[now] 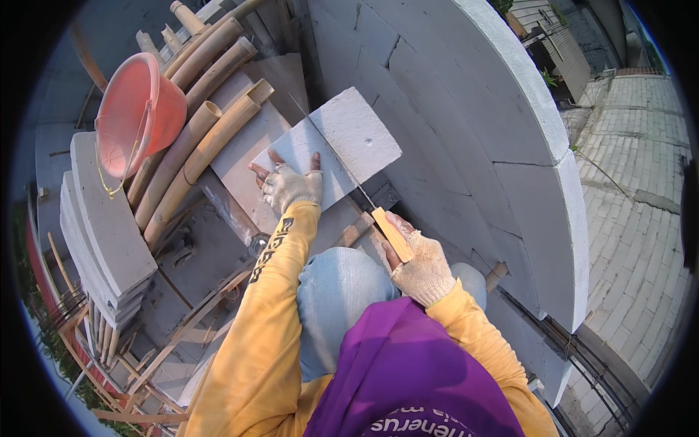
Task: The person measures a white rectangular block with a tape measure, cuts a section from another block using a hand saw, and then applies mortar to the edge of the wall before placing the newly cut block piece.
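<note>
A pale lightweight concrete block (364,138) lies across a board in front of me. My left hand (293,188), in a knitted work glove with bare fingertips, rests on the block's near left part with its fingers spread. In my right hand (422,268), also gloved, is the wooden handle of a handsaw (392,234). The thin blade runs from the handle across the block to beyond its far edge, just right of my left hand. Whether the blade has cut into the block cannot be made out.
A curved grey block wall (466,95) rises close on my right. To the left are bamboo poles (207,153), a red bucket (156,109) tipped on its side and a stack of light panels (116,226). Wooden sticks (182,339) stand lower left; a tiled roof (633,218) lies beyond the wall.
</note>
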Available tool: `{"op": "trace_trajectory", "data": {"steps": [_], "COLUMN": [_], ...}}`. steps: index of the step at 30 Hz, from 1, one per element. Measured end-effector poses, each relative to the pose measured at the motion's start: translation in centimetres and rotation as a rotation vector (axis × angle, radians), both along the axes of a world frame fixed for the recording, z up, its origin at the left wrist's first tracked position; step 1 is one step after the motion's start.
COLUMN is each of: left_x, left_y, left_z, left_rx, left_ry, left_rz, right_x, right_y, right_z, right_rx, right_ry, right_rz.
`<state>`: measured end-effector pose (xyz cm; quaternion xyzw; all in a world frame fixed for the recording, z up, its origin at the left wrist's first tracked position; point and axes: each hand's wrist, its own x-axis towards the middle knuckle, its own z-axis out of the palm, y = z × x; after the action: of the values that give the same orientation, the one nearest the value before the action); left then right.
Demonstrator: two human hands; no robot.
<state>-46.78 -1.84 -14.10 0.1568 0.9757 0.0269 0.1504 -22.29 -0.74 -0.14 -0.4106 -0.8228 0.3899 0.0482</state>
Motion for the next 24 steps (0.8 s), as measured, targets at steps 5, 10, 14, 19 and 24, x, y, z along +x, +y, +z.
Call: {"op": "trace_trajectory", "data": {"steps": [5,10,14,19,24], "left_x": [0.7,2.0,1.6,0.6,2.4], "left_y": [0.2,0.3,1.0,-0.1,1.9], "left_z": [0.5,0.0,0.6,0.1,0.6], "left_rx": [0.005,-0.024,-0.017,-0.039,-0.037], "left_ry": [0.012,-0.015,-0.011,0.083,0.028], "left_rz": [-0.01,-0.021,-0.016,-0.012,-0.039], "right_x": [10.5,0.4,-0.3,9.8,7.5], "right_y": [-6.4,-1.0,1.2,-6.4,-2.0], "right_z": [4.0,0.0,-2.4,4.8,4.6], "right_rx": [-0.139,-0.109,0.009,-0.188,0.043], "right_ry": [0.032,-0.23,-0.032,0.066,-0.015], "right_rz": [-0.108,0.042,0.009,-0.164,-0.093]}}
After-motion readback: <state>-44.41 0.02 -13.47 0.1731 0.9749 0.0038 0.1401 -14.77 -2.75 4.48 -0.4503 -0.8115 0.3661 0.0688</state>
